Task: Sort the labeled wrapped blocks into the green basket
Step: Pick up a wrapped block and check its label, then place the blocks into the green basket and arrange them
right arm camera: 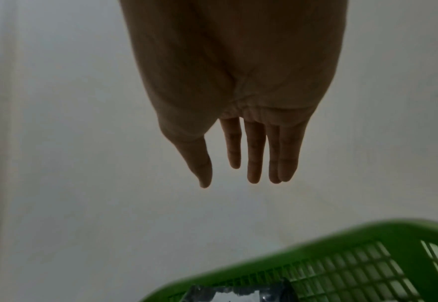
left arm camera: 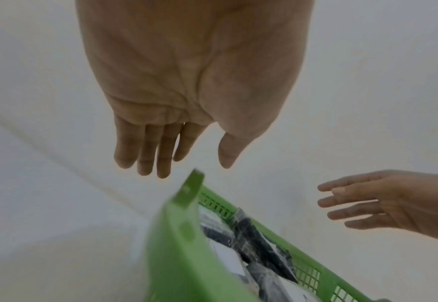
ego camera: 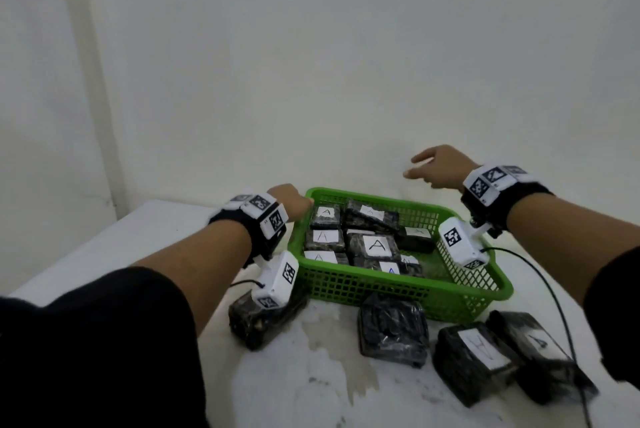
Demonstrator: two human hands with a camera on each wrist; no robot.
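Note:
The green basket (ego camera: 381,292) stands mid-table and holds several black wrapped blocks with white "A" labels, such as the labeled block (ego camera: 375,245). In front of it lie two more labeled blocks (ego camera: 474,358) (ego camera: 540,348), an unlabeled-side block (ego camera: 393,334) and another block (ego camera: 263,320) under my left wrist. My left hand (ego camera: 292,200) hovers at the basket's far-left corner; the left wrist view shows this hand (left arm camera: 192,161) with straight fingers, empty, above the rim (left arm camera: 187,204). My right hand (ego camera: 414,167) floats above the far-right side, fingers spread, empty (right arm camera: 228,177).
The white table (ego camera: 329,393) meets a white wall just behind the basket. A black cable (ego camera: 554,306) runs from my right wrist over the table at the right, past the labeled blocks. My dark sleeves fill the lower corners.

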